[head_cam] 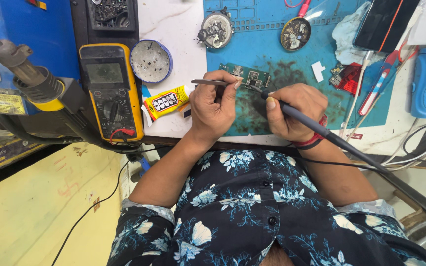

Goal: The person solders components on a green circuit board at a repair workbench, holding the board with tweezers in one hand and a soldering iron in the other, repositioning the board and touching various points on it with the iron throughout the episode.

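A small green circuit board lies on a stained blue work mat, close to the mat's left edge. Just below the board, the left hand pinches metal tweezers and the right hand grips a dark soldering iron; its tip at the board is hard to make out. Left of the board sit a yellow glue tube, a yellow multimeter and a round tin, crowding that side.
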Motion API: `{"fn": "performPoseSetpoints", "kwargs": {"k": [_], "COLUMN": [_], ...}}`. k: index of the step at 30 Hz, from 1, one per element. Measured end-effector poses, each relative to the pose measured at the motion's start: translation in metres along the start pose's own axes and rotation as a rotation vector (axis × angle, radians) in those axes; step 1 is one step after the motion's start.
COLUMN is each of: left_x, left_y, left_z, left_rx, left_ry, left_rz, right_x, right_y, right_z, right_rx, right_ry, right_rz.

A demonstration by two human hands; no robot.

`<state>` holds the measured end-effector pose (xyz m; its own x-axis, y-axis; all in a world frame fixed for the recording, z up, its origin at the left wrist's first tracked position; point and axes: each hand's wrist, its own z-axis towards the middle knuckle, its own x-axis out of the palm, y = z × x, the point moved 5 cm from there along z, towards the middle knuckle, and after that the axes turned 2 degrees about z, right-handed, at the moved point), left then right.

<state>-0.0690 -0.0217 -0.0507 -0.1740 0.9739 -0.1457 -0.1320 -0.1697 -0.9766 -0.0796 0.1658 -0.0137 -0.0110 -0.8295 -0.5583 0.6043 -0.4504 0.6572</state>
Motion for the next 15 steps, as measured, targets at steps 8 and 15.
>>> {"fn": "performPoseSetpoints", "kwargs": {"k": [8,15], "left_x": [-0.0004,-0.0001], "left_y": [-0.0012,-0.0019], "left_z": [0.0008,0.0006], "left_rx": [0.014,0.005], "left_ry": [0.002,0.009], "left_rz": [0.011,-0.012], "right_x": [-0.0003,-0.0003], "right_y": [0.0016,0.0012], "right_z": [0.0009,0.001], "right_rx": [-0.007,-0.009], "right_ry": [-0.013,-0.019], "right_rz": [0.0,-0.001]}}
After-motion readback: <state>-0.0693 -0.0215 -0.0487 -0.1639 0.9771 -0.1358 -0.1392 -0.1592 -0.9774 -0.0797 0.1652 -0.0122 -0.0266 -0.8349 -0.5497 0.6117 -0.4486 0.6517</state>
